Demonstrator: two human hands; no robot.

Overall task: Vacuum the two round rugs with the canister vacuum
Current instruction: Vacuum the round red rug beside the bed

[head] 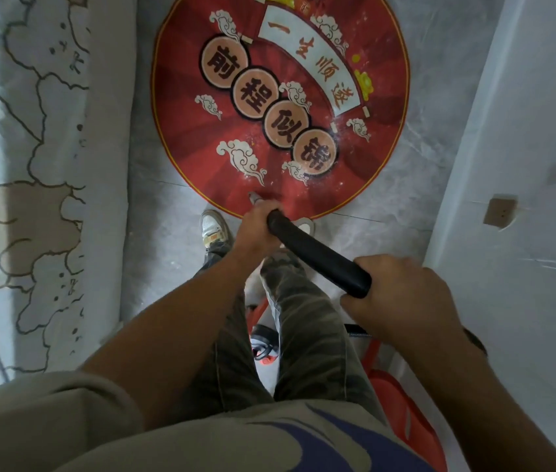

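Underfoot, round red rug [280, 103] (cream clouds, yellow rim).

One round red rug [181, 97] shows, printed with four character medallions [225, 63] (and one scroll banner [307, 59]). Two hands, left hand [256, 229] and right hand [402, 294], grip one black vacuum wand [317, 253]. There are also two shoes [213, 229], one orange canister vacuum [402, 413] and one bed [31, 165].

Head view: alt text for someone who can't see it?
Seen from above, a person's left hand and right hand grip a black vacuum wand, its tip at the near edge of a red round rug. A printed bedcover lies left; a red canister sits behind the legs.
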